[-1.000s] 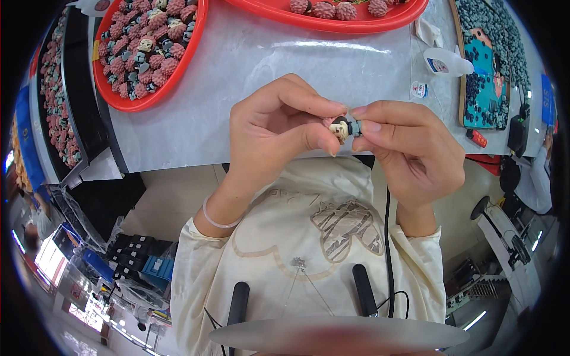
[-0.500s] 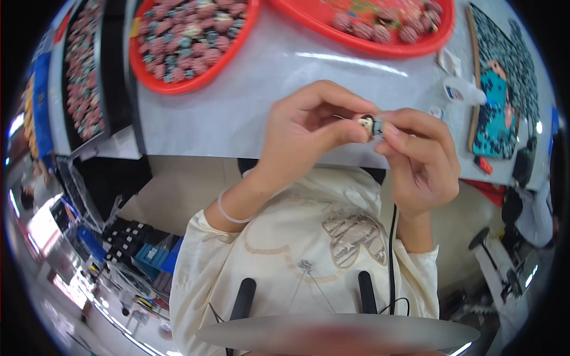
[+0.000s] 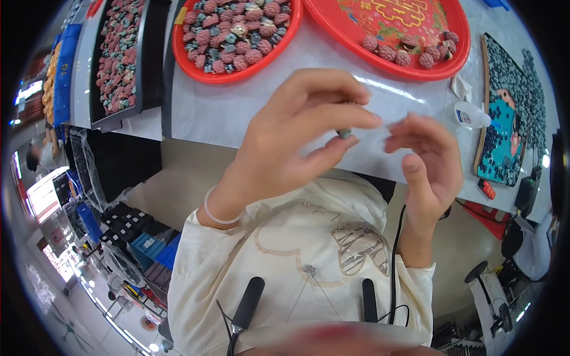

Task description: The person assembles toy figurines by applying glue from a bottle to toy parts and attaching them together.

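Note:
My left hand (image 3: 291, 133) is over the near edge of the table, fingers curled. Between its thumb and fingers a small grey-green piece (image 3: 344, 133) shows, most of it hidden behind the fingers. To its right, my right hand (image 3: 428, 159) is apart from it, with thumb and fingers spread. I see nothing in the right hand, though its fingertips are slightly blurred.
A red basin (image 3: 285, 50) of pink and grey-green pieces stands at the back left. Beside it is a red tray (image 3: 457, 70) with several pink knobbly balls. On the right are a white bottle (image 3: 472, 115), a teal mat (image 3: 496, 160) with dark pieces, and a red-black object (image 3: 487, 189).
My hands, together on a small doll-like piece before, have come apart. The left has moved slightly left with a small piece; the right has let go and spread its fingers. The view has shifted.

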Demonstrator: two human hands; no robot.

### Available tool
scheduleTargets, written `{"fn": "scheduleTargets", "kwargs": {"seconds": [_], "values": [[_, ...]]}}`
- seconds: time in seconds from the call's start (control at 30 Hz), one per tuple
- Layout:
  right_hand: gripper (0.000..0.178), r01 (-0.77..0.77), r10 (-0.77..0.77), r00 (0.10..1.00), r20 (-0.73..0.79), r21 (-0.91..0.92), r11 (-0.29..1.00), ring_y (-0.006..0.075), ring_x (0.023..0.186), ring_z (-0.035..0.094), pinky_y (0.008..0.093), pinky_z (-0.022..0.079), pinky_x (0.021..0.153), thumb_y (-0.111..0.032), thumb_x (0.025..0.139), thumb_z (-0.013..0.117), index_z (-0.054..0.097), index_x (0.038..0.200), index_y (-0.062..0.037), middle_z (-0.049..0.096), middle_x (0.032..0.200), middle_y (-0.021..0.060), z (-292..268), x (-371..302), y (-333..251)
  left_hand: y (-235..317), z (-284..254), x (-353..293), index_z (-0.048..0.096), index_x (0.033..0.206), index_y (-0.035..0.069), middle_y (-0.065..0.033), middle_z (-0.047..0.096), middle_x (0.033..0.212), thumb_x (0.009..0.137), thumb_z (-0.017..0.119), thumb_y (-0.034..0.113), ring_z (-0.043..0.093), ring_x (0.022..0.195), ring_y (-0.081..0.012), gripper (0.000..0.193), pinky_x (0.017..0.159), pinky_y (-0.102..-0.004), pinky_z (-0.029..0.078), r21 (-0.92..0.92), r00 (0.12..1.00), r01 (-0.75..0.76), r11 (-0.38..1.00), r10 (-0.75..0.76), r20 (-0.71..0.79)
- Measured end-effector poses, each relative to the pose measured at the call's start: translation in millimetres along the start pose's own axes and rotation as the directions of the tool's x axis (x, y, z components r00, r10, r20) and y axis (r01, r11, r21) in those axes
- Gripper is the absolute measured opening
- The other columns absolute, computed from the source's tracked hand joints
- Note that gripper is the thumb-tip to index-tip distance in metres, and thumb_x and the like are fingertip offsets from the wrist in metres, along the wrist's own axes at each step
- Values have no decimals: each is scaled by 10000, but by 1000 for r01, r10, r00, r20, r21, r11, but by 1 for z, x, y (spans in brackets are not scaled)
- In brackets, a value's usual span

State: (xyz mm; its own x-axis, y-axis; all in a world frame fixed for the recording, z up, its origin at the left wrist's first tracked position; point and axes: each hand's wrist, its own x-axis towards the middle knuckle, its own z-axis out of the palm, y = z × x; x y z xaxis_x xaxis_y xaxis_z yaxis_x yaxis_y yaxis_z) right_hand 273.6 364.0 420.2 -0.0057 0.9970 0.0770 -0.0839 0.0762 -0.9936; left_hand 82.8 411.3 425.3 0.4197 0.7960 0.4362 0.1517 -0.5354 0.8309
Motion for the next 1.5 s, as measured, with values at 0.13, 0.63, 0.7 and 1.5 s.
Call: {"fn": "scheduleTargets", "kwargs": {"seconds": [0.13,0.63,0.7,1.5], "values": [[473,-167,120,982,144,382,909,174,795,574,276,465,732,30,715,618,353,1107,23,568,921,149,6,5,3,8,16,4,610,926,14,-114,590,951,561,668,-59,582,815,-232,376,690,-288,470,64,998,-41,997,37,58],[326,-271,239,963,128,471,839,145,798,576,236,467,698,72,714,592,424,990,25,583,873,118,-4,3,6,-6,33,1,615,860,24,-92,628,854,562,737,134,582,791,-221,340,673,-285,446,21,988,-145,989,143,53],[331,-275,241,962,131,458,846,145,801,576,238,467,702,73,711,596,425,990,25,583,870,118,-4,3,7,-8,33,0,614,856,21,-93,626,849,566,738,157,580,795,-220,344,670,-284,444,22,988,-142,990,140,60],[120,25,-26,1000,-9,-93,995,179,806,536,268,406,748,71,727,512,539,841,44,571,862,134,-6,-2,4,-50,-95,23,598,913,110,-42,561,859,724,628,207,534,800,-227,215,687,-314,430,810,997,76,581,-69,-44]]}}
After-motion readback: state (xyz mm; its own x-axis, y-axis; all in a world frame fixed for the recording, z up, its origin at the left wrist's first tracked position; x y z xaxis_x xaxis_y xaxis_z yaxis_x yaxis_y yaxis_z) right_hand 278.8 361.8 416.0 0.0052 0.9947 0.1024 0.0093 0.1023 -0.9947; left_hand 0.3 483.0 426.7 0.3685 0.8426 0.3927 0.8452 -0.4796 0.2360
